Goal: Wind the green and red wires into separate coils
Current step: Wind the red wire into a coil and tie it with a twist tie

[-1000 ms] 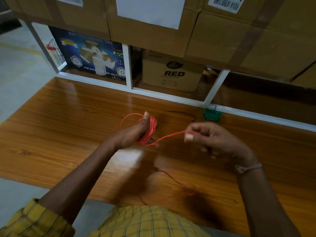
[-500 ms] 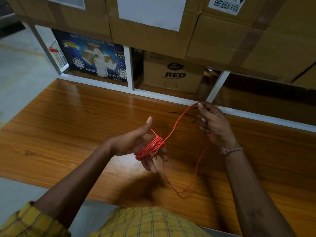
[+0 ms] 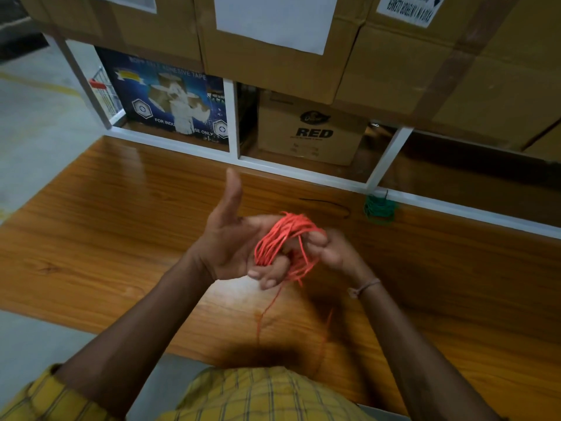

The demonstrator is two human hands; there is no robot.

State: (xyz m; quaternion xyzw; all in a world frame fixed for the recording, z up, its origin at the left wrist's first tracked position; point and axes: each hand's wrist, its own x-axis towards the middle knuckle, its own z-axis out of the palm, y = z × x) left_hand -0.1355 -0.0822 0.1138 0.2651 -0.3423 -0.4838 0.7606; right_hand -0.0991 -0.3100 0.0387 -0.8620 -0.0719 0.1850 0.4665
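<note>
A left hand (image 3: 230, 250) holds a red wire (image 3: 282, 238) coil looped round its curled fingers, thumb up. The right hand (image 3: 331, 253) pinches the strand beside it (green coil (image 3: 379, 209) lies apart); each lap is best laid snug, keeping tension.

Storeroom: stacked cardboard boxes (image 3: 273, 50), shelving (image 3: 232, 117).

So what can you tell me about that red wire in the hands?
The red wire is thin, orange-red and flexible, wound in many loose loops around the left hand's fingers, thumb raised clear. The right hand pinches a strand beside the bundle. A loose tail hangs down toward the wooden table.
</note>
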